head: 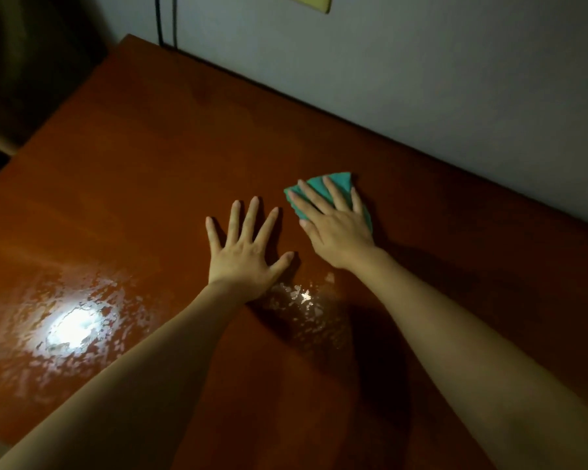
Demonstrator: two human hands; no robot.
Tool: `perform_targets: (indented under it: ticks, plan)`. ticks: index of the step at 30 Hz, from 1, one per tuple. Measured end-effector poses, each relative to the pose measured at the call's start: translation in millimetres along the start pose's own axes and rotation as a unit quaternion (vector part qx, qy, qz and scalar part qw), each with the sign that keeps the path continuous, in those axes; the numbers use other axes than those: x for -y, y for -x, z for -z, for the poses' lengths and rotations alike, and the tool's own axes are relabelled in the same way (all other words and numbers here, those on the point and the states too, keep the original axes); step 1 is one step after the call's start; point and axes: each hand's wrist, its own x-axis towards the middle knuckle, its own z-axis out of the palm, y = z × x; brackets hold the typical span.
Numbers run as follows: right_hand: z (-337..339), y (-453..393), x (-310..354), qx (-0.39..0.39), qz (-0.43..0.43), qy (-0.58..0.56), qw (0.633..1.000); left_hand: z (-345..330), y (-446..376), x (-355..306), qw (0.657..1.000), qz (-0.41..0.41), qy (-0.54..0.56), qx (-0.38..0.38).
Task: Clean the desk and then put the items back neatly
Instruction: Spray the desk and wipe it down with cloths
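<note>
On the desk (150,171), right grip (336,232) spread flat atop green cloth (333,184), left grip (243,252) splayed on bare wood.

No text, label, brand, number or sign can be read anywhere in the view. The folded green cloth (323,189) and the glossy reddish-brown wooden worktop (170,171) it lies on both show plain, unmarked surfaces.

A folded teal cloth (333,188) lies flat on the glossy reddish-brown desk (150,171), near its wall-side edge.
</note>
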Motion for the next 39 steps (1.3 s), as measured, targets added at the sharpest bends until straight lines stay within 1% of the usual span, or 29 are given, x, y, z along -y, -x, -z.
perform_targets:
  ticks: [2, 4, 6, 7, 8, 10, 12, 14, 16, 18, 20, 22, 23, 24, 26, 29, 31, 33, 34, 36, 38, 39]
  plan:
    - [0, 2, -17, 0.008, -0.010, 0.009, 1.000, 0, 0, 0, 1.000, 0.000, 0.000, -0.001]
    - [4, -14, -27, 0.001, -0.088, -0.028, 0.996, -1, 0, 1, 1.000, 0.000, -0.006, -0.007]
    - [9, -38, -19, -0.008, -0.180, -0.081, 0.980, -3, 1, 2, 1.000, -0.001, -0.012, -0.015]
    - [11, -48, -8, -0.012, -0.199, -0.090, 0.976, -4, 1, 2, 1.000, 0.000, -0.012, -0.017]
    - [12, -54, 6, -0.015, -0.193, -0.090, 0.977, -5, 1, 1, 1.000, -0.001, -0.013, -0.016]
    - [10, -47, 32, -0.017, -0.131, -0.082, 0.988, -3, -1, 1, 1.000, -0.007, -0.014, -0.005]
    - [1, -20, 49, -0.020, -0.071, -0.066, 0.995, -2, 2, 3, 1.000, -0.017, -0.020, 0.009]
    - [-7, 17, 49, -0.010, -0.031, -0.050, 0.998, -4, 16, 8, 0.999, -0.033, -0.025, 0.016]
    - [-13, 47, 33, 0.008, 0.002, -0.022, 1.000, -9, 41, 15, 0.999, -0.040, -0.024, 0.011]
    - [-15, 61, 13, 0.012, -0.015, -0.012, 1.000, -14, 63, 21, 0.999, -0.034, -0.017, 0.020]
    - [-16, 61, 4, 0.006, -0.085, -0.032, 0.996, -18, 76, 23, 0.999, -0.024, -0.010, 0.026]
    - [-18, 53, 16, -0.002, -0.159, -0.060, 0.985, -21, 84, 23, 1.000, -0.017, -0.007, 0.016]
    - [-18, 50, 29, -0.005, -0.180, -0.065, 0.981, -24, 89, 23, 1.000, -0.016, -0.007, 0.007]
    - [-18, 48, 42, -0.003, -0.181, -0.066, 0.981, -26, 94, 24, 1.000, -0.018, -0.009, 0.001]
    - [-20, 57, 68, -0.003, -0.135, -0.057, 0.989, -31, 105, 27, 0.999, -0.028, -0.017, -0.002]
    - [-35, 101, 88, -0.001, -0.042, -0.031, 0.999, -34, 125, 35, 0.999, -0.030, -0.023, 0.002]
    - [-43, 132, 81, 0.014, 0.015, 0.001, 1.000, -36, 141, 41, 0.999, -0.029, -0.021, 0.003]
    - [-44, 145, 59, 0.030, 0.038, 0.014, 0.999, -39, 156, 46, 0.999, -0.027, -0.015, 0.006]
    - [-43, 144, 49, 0.025, 0.023, 0.012, 0.999, -40, 162, 48, 1.000, -0.027, -0.014, 0.007]
    - [-39, 131, 42, 0.009, -0.060, -0.013, 0.998, -43, 167, 51, 1.000, -0.023, -0.015, 0.005]
    - [-37, 111, 57, 0.004, -0.153, -0.056, 0.987, -44, 167, 52, 1.000, -0.020, -0.017, -0.001]
    - [-35, 102, 70, -0.001, -0.174, -0.068, 0.982, -45, 166, 51, 1.000, -0.020, -0.018, -0.004]
